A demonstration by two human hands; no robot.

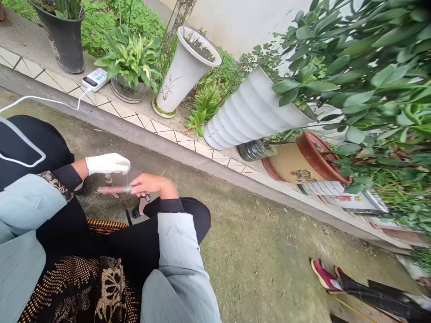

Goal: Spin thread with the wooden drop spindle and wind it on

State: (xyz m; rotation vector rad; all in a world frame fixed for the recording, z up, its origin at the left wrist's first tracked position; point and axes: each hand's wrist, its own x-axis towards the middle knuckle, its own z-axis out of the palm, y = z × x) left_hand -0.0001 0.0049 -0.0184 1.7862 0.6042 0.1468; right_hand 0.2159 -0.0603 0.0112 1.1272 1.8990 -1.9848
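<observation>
My left hand (109,163), in a white glove, is closed with its fingertips pinched on a thin grey strand (127,178); whether it is wire or thread I cannot tell. The strand runs down to a tight winding (127,189) around a reddish-brown wooden stick (112,190). My bare right hand (148,185) grips the stick's right end beside the winding. The stick lies roughly level, above the ground between my feet. Just below my left hand a small bottle-like object (108,178) stands on the ground, too small to make out.
Along the tiled ledge (161,128) ahead stand a black pot (67,45), a white pot (183,67), a ribbed white planter (249,110) and a tan pot (289,161). A white power bank (96,79) with a cable lies there. Another person's red shoe (323,273) shows lower right.
</observation>
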